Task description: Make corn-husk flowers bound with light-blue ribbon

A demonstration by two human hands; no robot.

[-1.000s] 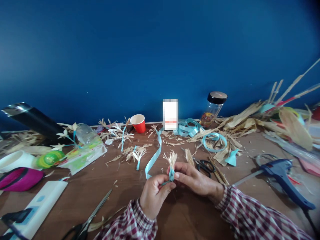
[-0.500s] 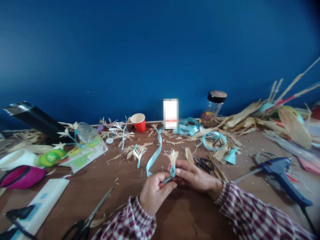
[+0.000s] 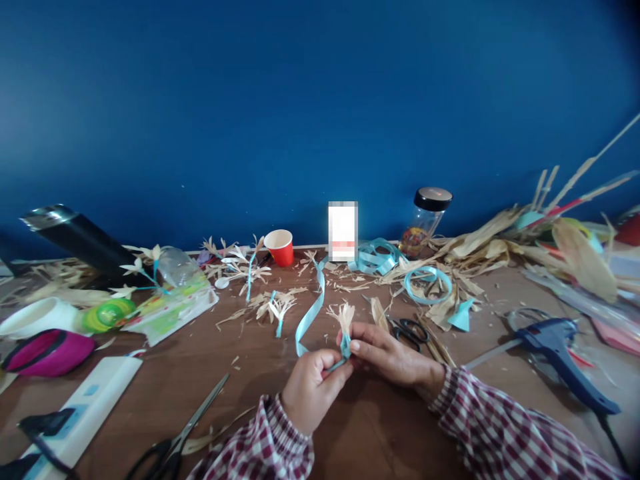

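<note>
Between thumb and fingers, my right hand (image 3: 383,351) pinches a small corn-husk flower (image 3: 345,319) with frayed pale tips pointing up and light blue ribbon around its base. My left hand (image 3: 314,390), just beside it, is closed on the light blue ribbon (image 3: 311,317), which runs from the flower's base into its fingers. A long loose length of ribbon curves over the table behind the left hand. Beyond the hands lies another small husk flower (image 3: 281,310) with a blue stem. Some fingertips are hidden behind the flower.
Scissors (image 3: 183,430) lie at front left near a white power strip (image 3: 93,407). Black-handled scissors (image 3: 413,332) and a blue glue gun (image 3: 563,350) are at right. A red paper cup (image 3: 280,248), a ribbon coil (image 3: 377,257) and a jar (image 3: 425,223) stand along the wall.
The view has shifted slightly. Both hands keep their hold on the flower and ribbon, with only a slight movement of the left fingers.
</note>
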